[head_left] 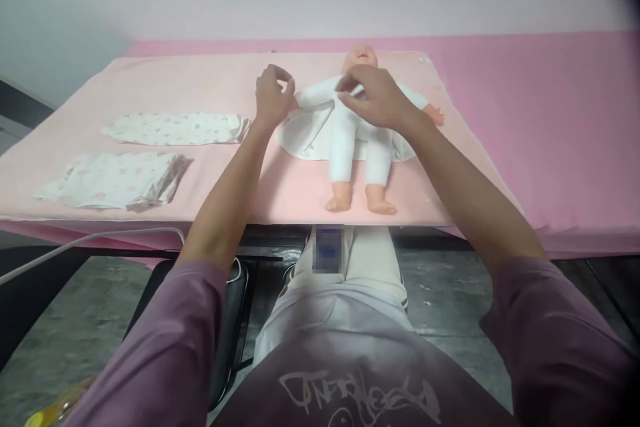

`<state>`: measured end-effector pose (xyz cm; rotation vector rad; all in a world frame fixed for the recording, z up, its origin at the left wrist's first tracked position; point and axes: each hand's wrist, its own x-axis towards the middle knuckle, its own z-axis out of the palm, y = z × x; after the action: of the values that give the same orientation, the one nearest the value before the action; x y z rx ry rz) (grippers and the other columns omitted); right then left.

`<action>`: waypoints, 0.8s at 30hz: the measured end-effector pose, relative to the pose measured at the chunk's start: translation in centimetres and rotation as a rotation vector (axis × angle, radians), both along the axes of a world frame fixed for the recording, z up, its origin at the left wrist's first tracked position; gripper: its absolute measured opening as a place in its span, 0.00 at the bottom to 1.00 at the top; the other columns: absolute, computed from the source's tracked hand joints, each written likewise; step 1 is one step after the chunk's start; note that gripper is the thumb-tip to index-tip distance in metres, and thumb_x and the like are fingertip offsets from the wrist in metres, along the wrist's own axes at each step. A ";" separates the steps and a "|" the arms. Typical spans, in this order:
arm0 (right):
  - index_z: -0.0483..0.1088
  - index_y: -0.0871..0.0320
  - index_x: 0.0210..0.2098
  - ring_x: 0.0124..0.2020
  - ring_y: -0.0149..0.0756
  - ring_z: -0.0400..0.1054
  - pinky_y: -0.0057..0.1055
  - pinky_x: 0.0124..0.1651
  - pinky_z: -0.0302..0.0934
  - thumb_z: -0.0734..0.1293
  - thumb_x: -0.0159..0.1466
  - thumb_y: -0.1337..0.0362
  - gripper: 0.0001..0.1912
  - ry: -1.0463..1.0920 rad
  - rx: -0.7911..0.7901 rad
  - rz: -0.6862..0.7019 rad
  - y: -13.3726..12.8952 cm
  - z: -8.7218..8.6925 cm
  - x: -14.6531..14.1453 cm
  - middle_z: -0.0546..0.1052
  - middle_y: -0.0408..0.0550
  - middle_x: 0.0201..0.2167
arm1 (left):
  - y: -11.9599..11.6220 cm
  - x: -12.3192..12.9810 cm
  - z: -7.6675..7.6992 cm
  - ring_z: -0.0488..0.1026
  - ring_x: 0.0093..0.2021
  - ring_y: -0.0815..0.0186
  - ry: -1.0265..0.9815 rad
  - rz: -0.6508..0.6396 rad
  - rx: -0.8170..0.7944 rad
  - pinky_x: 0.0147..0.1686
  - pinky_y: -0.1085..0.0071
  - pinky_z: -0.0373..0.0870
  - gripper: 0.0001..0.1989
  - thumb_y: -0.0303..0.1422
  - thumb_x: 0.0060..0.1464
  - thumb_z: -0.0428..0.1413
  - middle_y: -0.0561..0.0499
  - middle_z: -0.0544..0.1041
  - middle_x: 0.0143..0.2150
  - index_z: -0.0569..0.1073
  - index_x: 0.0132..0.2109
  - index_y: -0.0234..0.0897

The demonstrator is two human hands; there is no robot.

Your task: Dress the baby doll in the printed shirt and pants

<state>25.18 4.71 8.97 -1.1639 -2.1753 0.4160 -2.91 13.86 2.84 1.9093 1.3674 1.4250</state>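
A baby doll (341, 140) lies on its back, its head away from me, with a white cloth body and bare feet. Spread beneath it is a white printed garment (306, 137), mostly hidden by the body. My left hand (273, 95) is beside the doll's hand at the left, fingers loosely curved, thumb apart, nothing visible in them. Over the doll's upper chest is my right hand (376, 95), thumb and fingers parted around a gap; it partly covers the chin and chest. Whether either hand touches the doll, I cannot tell.
Two folded white printed cloths, a narrow one (175, 129) and a thicker one (113, 180), lie at the left on the light pink mat (225, 200). A darker pink cover (540, 133) extends right. A white cable (100, 235) crosses the table's front left.
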 end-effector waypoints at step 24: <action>0.69 0.56 0.50 0.40 0.24 0.58 0.22 0.45 0.56 0.74 0.70 0.70 0.12 0.284 -0.064 0.102 12.1 -3.0 -1.1 0.63 0.33 0.38 | 3.7 2.8 -3.6 0.66 0.56 0.61 0.222 -0.008 -0.166 0.68 0.54 0.55 0.15 0.46 0.73 0.68 0.50 0.82 0.57 0.76 0.51 0.41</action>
<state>24.13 16.82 5.98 -0.9651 -1.9899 0.6578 -0.13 17.55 -0.77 2.0061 1.5232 1.0838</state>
